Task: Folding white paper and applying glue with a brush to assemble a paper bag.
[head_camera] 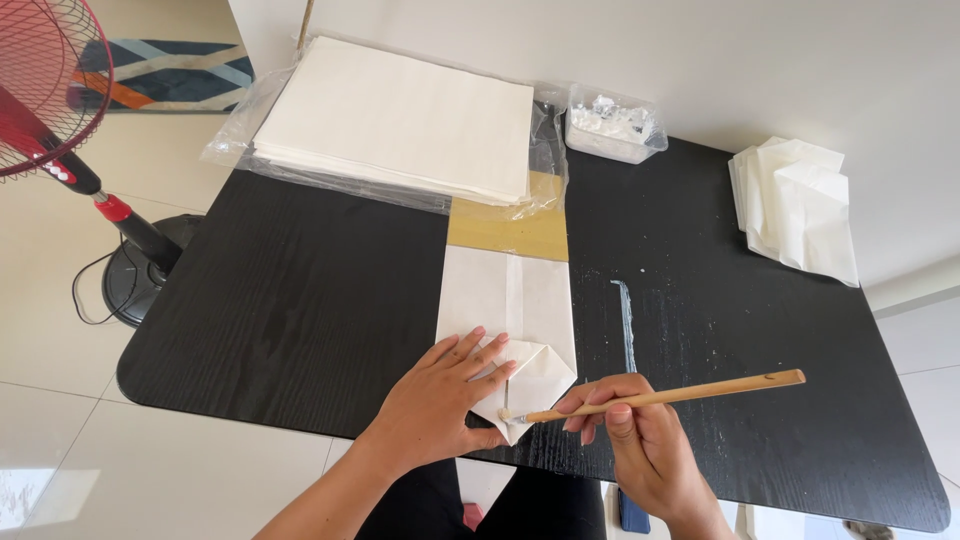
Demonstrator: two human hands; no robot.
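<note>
A white paper sheet (520, 300), folded to a point at its near end, lies on the black table (300, 300) over a yellow-brown board (508, 232). My left hand (445, 400) presses flat on the folded near end with fingers spread. My right hand (625, 420) grips a thin wooden stick brush (680, 392), whose tip touches the paper's folded point close to my left fingertips.
A thick stack of white sheets (400, 115) on clear plastic sits at the table's far edge. A clear tub of white paste (612, 125) stands to its right. Folded white paper pieces (797, 205) lie at the far right. A red standing fan (45, 90) is on the floor at left.
</note>
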